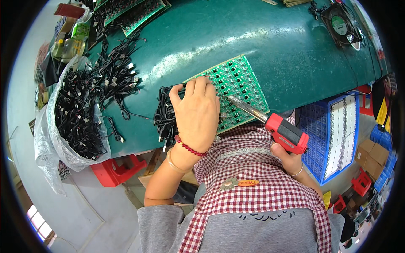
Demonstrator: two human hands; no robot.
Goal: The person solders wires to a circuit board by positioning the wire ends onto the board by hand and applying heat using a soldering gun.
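A green circuit board panel (242, 78) with rows of small black parts lies on the table in front of me. My left hand (196, 109) rests over its left side, fingers bent down together; whatever is between them is hidden under the hand. Beside that hand is a bundle of black cables (165, 111) with metal plugs. My right hand (288, 159) grips a red and black soldering gun (287, 134), thumb against its lower end. The gun's metal barrel points left, with its tip at the board near my left fingers.
At the left, a clear plastic bag (52, 122) holds many black cables, with a loose cable pile (116, 71) beside it. More circuit boards (139, 17) lie at the far left. A fan (339, 23) stands far right. Blue crates (316, 139) and a red stool (118, 170) flank the table.
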